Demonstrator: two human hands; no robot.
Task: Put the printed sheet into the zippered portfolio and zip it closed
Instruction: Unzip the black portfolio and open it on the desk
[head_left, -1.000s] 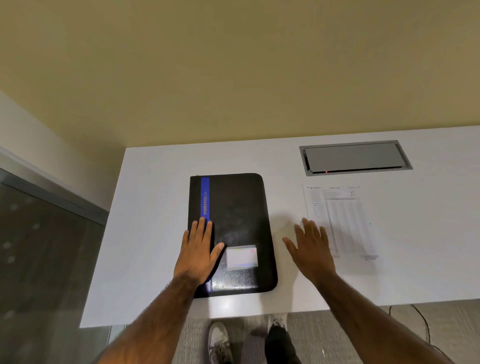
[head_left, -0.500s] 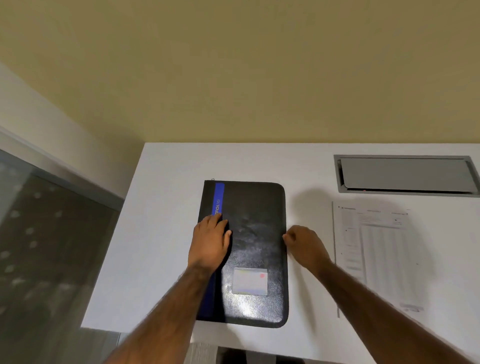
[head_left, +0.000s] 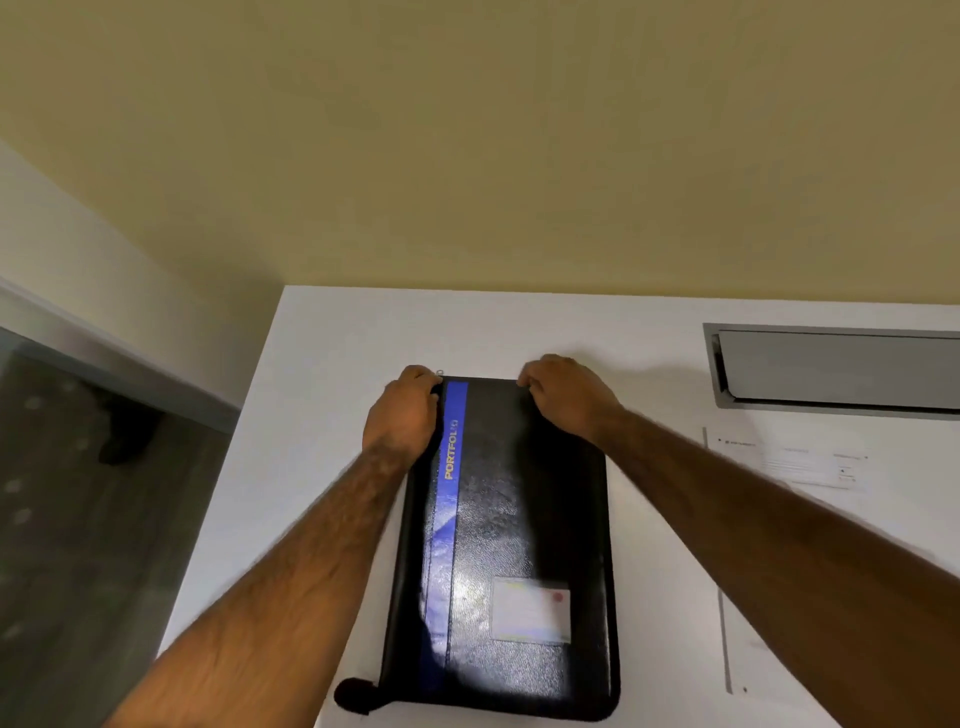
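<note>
We see the black zippered portfolio lying closed on the white table, filling the centre and lower centre of the frame, while the printed sheet lies flat at the right edge, partly under the right forearm and well apart from the case. Both hands sit at the portfolio's far edge: the left hand curls over the upper-left corner with its fingers bunched beside a small metal zipper pull, though we cannot tell whether they actually pinch it; the right hand has its fingers folded down together onto the top edge. In our judgement the main risk is the case sliding or lifting across the smooth table if the zip is tugged without the right hand pressing firmly enough, and the right forearm could drag or crease the sheet beneath it. The zip might also snag at the rounded corner. On the blue stripe we read "PORTFOLIO" in gold letters; the pale label near the lower right carries a red dot, its text too blurred to read, as is the sheet's print.
</note>
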